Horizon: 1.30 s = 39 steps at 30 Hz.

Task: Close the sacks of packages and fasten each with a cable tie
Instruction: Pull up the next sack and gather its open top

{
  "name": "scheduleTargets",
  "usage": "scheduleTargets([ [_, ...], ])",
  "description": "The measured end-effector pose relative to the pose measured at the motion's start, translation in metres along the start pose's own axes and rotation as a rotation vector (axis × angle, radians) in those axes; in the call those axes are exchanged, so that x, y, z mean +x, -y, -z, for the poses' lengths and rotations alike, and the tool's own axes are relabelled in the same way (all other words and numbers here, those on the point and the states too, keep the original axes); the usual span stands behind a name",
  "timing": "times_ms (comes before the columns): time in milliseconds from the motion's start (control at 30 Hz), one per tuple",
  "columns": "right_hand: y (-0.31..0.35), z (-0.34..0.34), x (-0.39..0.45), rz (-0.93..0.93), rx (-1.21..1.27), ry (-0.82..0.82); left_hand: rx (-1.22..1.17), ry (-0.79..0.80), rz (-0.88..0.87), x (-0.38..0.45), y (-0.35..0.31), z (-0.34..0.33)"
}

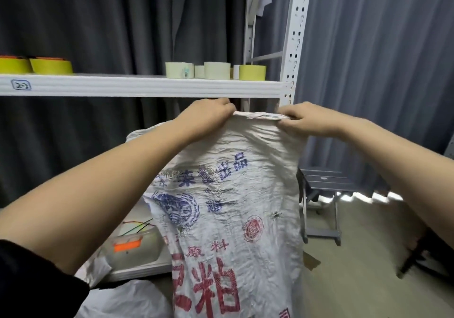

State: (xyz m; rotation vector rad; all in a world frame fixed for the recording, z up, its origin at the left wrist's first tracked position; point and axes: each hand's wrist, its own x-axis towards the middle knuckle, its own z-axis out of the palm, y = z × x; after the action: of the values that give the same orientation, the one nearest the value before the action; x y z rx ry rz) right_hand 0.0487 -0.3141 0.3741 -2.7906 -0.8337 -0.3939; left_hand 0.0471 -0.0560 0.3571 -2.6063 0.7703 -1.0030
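Sack point(231, 194) mouth gripped at its hem by my left hand point(208, 118) and right hand point(307, 121); I should gather it evenly toward twelve o'clock before tying.

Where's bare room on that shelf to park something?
The shelf has a bare stretch between the yellow tape rolls at left and the pale rolls at right. That right end is crowded up to the post. Both hands, left and right, grip the sack.
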Motion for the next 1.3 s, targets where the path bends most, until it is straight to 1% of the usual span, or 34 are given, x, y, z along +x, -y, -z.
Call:
scheduleTargets([
  [67, -0.009, -0.004, -0.001, 0.018, 0.030, -0.031, -0.117, 0.010, -0.030, 0.000, 0.000, 0.000],
  [133, -0.020, -0.006, -0.003, 0.032, -0.039, -0.078, -0.196, 0.023, -0.012, -0.002, -0.003, 0.000],
  [200, -0.028, -0.010, -0.005, 0.060, -0.166, -0.185, -0.293, 0.045, 0.055, -0.006, -0.008, -0.001],
  [300, -0.030, -0.023, -0.002, 0.139, -0.313, -0.379, -0.509, 0.097, 0.124, 0.000, -0.026, -0.002],
  [367, -0.024, -0.029, 0.002, 0.158, -0.330, -0.415, -0.615, 0.137, 0.160, 0.009, -0.039, -0.004],
  [400, -0.020, -0.032, 0.004, 0.180, -0.339, -0.416, -0.619, 0.140, 0.174, 0.012, -0.044, -0.007],
  [467, -0.013, -0.033, 0.004, 0.222, -0.312, -0.394, -0.485, 0.073, 0.146, 0.014, -0.051, -0.011],
  [533, -0.015, -0.028, -0.001, 0.242, -0.282, -0.309, -0.316, -0.011, 0.071, 0.010, -0.049, -0.014],
  [600, -0.024, -0.022, -0.008, 0.237, -0.335, -0.214, -0.231, -0.065, 0.014, 0.004, -0.036, -0.016],
  [633, -0.030, -0.020, -0.011, 0.202, -0.338, -0.176, -0.205, -0.088, 0.006, 0.001, -0.029, -0.018],
  [733, -0.037, -0.028, -0.019, 0.127, -0.212, -0.113, -0.195, -0.093, 0.034, -0.004, -0.015, -0.026],
  [800, -0.034, -0.037, -0.021, 0.131, -0.231, -0.105, -0.226, -0.075, 0.047, -0.004, -0.015, -0.030],
  [867, -0.031, -0.045, -0.020, 0.136, -0.264, -0.116, -0.264, -0.097, 0.052, -0.002, -0.015, -0.031],
  [967, -0.036, -0.049, -0.016, 0.099, -0.326, -0.100, -0.242, -0.071, 0.039, -0.004, -0.014, -0.034],
  [1000, -0.039, -0.049, -0.015, 0.101, -0.329, -0.138, -0.222, -0.055, 0.022, -0.006, -0.015, -0.034],
  [1033, -0.043, -0.050, -0.013, 0.131, -0.340, -0.222, -0.211, -0.043, 0.019, -0.008, -0.017, -0.034],
  [1133, -0.054, -0.055, -0.011, 0.303, -0.504, -0.614, -0.271, -0.021, 0.098, -0.009, -0.028, -0.032],
  [1167, -0.055, -0.057, -0.011, 0.340, -0.549, -0.685, -0.299, 0.000, 0.124, -0.008, -0.031, -0.031],
  [1233, -0.058, -0.061, -0.010, 0.356, -0.594, -0.720, -0.362, 0.011, 0.119, -0.006, -0.034, -0.032],
  [1267, -0.059, -0.064, -0.010, 0.351, -0.603, -0.680, -0.388, -0.004, 0.100, -0.006, -0.033, -0.033],
  [1300, -0.061, -0.065, -0.009, 0.366, -0.605, -0.604, -0.391, -0.020, 0.083, -0.007, -0.031, -0.033],
])
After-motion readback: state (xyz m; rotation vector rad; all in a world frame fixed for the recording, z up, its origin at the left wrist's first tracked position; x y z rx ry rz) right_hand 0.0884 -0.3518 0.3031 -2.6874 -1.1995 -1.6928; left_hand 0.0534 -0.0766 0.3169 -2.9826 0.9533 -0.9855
